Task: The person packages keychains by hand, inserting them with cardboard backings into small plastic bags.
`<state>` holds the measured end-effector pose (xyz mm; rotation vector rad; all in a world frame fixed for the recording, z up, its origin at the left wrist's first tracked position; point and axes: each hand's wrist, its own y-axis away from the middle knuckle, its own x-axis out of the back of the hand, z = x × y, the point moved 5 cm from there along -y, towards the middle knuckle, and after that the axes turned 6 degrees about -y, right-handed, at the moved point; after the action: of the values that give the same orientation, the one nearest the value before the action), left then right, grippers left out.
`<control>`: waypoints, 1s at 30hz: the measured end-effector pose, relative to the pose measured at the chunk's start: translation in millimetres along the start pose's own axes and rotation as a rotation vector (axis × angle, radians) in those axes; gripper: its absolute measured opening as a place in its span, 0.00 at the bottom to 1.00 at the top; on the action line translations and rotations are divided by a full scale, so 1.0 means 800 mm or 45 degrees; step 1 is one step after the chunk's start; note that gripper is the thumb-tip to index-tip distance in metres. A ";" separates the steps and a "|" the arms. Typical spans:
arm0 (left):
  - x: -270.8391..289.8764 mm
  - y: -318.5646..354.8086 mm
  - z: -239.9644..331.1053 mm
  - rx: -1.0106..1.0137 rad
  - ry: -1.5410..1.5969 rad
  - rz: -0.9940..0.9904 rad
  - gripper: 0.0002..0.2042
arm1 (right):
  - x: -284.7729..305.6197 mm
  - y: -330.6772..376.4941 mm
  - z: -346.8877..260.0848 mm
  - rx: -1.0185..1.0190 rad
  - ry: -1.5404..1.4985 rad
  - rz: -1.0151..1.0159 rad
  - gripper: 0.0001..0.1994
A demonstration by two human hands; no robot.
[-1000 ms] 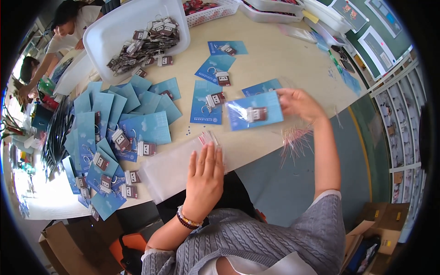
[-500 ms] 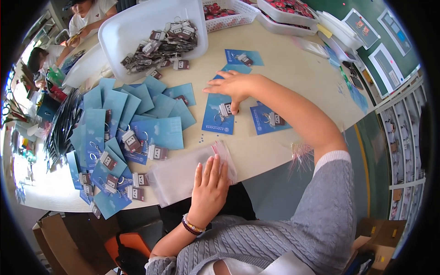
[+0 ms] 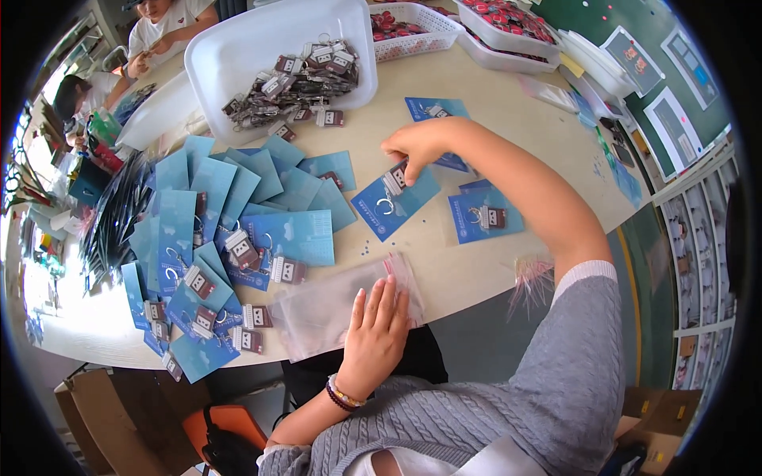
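Observation:
My left hand (image 3: pixel 376 333) lies flat, fingers stretched, on a stack of clear plastic bags (image 3: pixel 321 313) at the table's near edge. Out over the table, my right hand (image 3: pixel 425 144) pinches a blue card (image 3: pixel 382 216) together with the brown-and-white keychain (image 3: pixel 394 179) lying on it; the card is turned at a slant. To the right of it another keychain (image 3: pixel 492 217) rests on a blue card (image 3: pixel 468 230). Beyond my right hand is one more blue card (image 3: pixel 419 105) with a keychain. Left of my hands spreads a pile of blue cards (image 3: pixel 290 234) with several keychains.
A white bin (image 3: pixel 208 79) of keychains stands at the back. Behind it are a white basket (image 3: pixel 421 36) and tubs (image 3: pixel 508 49) of red items. Black strips (image 3: pixel 119 218) lie at the left. Two other people (image 3: pixel 163 32) sit at the far left.
My right hand has closed on the card and keychain and turned them aslant, shifting slightly. My left hand stays flat on the bags. The whole view has shifted a little.

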<state>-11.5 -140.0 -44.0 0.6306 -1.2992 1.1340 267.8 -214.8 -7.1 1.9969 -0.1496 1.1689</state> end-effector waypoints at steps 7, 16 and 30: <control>0.003 -0.005 -0.005 0.101 0.097 0.034 0.24 | 0.011 0.078 -0.009 0.384 -0.893 0.510 0.10; 0.016 -0.005 -0.029 0.269 0.679 0.211 0.18 | -0.164 0.203 -0.032 0.138 -2.328 0.903 0.16; 0.021 0.002 -0.017 0.203 0.480 0.393 0.19 | -0.291 0.234 -0.128 0.154 -2.878 1.141 0.20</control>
<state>-9.3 -122.1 -31.6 0.3121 -1.0070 1.5386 -20.9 -334.9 -54.1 2.2792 -2.0954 -1.3074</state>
